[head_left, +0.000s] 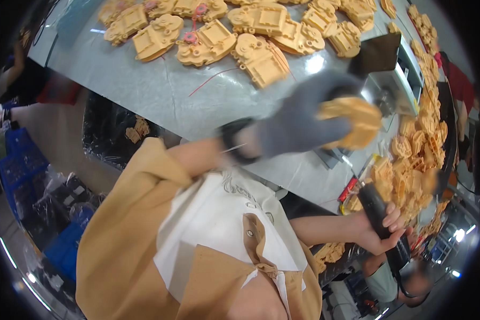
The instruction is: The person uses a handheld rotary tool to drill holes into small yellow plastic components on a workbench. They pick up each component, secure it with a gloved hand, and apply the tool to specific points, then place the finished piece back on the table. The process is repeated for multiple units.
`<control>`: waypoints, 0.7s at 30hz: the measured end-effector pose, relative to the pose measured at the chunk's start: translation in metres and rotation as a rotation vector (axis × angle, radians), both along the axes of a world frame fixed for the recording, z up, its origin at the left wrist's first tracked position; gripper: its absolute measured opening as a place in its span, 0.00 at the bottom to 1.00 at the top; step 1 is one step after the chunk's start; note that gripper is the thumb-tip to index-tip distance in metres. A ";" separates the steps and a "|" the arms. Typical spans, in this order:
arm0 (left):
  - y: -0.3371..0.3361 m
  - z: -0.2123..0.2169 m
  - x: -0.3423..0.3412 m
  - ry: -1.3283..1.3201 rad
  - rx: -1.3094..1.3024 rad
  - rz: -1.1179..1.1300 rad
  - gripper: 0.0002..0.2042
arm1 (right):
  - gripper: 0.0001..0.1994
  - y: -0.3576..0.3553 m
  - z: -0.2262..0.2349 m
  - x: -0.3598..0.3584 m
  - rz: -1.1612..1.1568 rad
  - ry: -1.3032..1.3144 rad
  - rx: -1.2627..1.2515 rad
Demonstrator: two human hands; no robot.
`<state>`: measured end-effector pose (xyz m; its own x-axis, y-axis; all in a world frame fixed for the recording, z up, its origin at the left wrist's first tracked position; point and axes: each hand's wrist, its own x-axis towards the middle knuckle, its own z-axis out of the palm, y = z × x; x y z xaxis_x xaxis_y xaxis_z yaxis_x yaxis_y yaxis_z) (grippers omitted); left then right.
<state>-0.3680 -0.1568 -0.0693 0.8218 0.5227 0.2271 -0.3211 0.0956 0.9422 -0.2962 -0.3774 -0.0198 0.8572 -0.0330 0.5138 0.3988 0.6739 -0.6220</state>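
My left hand [309,117], in a grey glove with a black band at the wrist, is closed around a yellow-orange plastic housing [357,122]. Motion blurs the glove and the housing. In my bare right hand [384,232], fingers wrapped round it, is a black corded electric screwdriver [374,208]. Its thin metal bit points up toward the table, below the held housing. A small boxy machine [408,74] with a dark panel stands just beyond my left hand, partly hidden by it.
Several similar housings [261,58] lie across the far side of the grey table [208,117], some with red wires. A heap of yellow-orange parts [410,170] fills the right side. Near it lies a red-handled tool [348,189]. Blue crates [24,160] stand at left. Other people are nearby.
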 end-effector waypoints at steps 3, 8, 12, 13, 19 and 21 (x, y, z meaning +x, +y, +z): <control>0.034 0.006 -0.151 0.285 -0.217 0.360 0.27 | 0.13 -0.008 -0.008 0.011 0.013 -0.006 -0.033; 0.055 -0.132 -0.337 0.261 -0.512 1.049 0.24 | 0.14 0.013 -0.031 0.014 0.032 0.169 0.004; 0.074 -0.182 -0.321 0.823 0.028 1.320 0.29 | 0.16 0.034 -0.030 0.007 0.125 0.217 -0.043; 0.089 -0.121 -0.269 0.402 -0.037 1.375 0.32 | 0.16 0.032 -0.029 0.005 0.145 0.193 -0.048; 0.189 -0.044 -0.154 0.771 1.273 0.435 0.25 | 0.18 0.023 -0.032 0.003 -0.015 0.276 -0.091; 0.180 -0.046 -0.129 0.867 1.537 0.499 0.25 | 0.19 0.011 -0.035 -0.004 0.050 0.248 -0.057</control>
<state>-0.4971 0.0235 -0.1154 0.8062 0.4905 0.3310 0.5229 -0.8523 -0.0104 -0.3007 -0.3663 -0.0551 0.9570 0.0358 0.2879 0.1965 0.6500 -0.7341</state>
